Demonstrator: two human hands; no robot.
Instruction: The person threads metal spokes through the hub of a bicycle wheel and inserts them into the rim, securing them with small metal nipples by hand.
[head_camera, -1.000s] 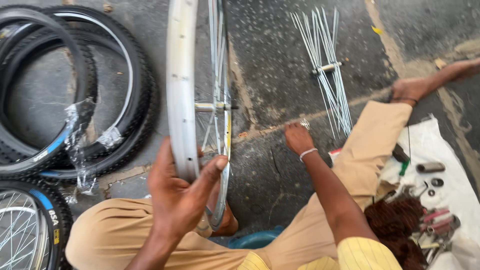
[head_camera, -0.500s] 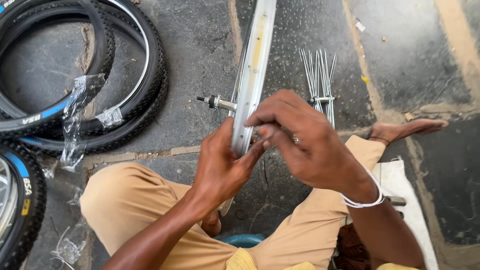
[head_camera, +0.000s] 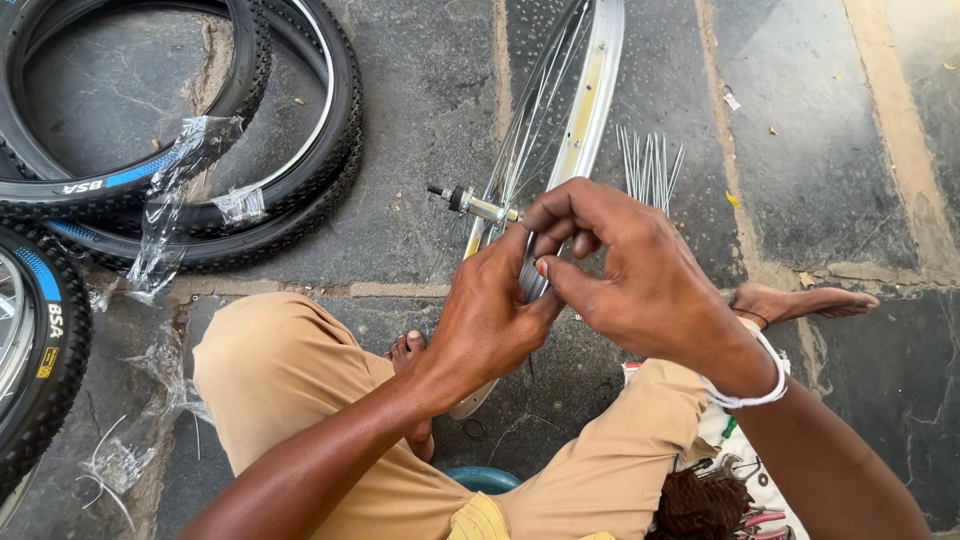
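Observation:
A silver bicycle wheel rim (head_camera: 590, 90) with spokes and a hub axle (head_camera: 470, 203) stands upright between my knees. My left hand (head_camera: 490, 320) grips the near part of the rim. My right hand (head_camera: 625, 270) pinches at the rim right beside the left thumb, its fingertips closed on something small that I cannot make out. A bundle of loose silver spokes (head_camera: 650, 165) lies on the stone floor just behind the right hand.
Black bicycle tyres (head_camera: 290, 150) are stacked at the left with torn clear plastic wrap (head_camera: 170, 200). Another tyre on a wheel (head_camera: 40, 380) is at the far left. A white cloth with tools (head_camera: 740, 480) lies by my right knee.
The right hand came from the floor to the rim and now pinches at it beside the left hand. The rim tilted so that its top leans to the right.

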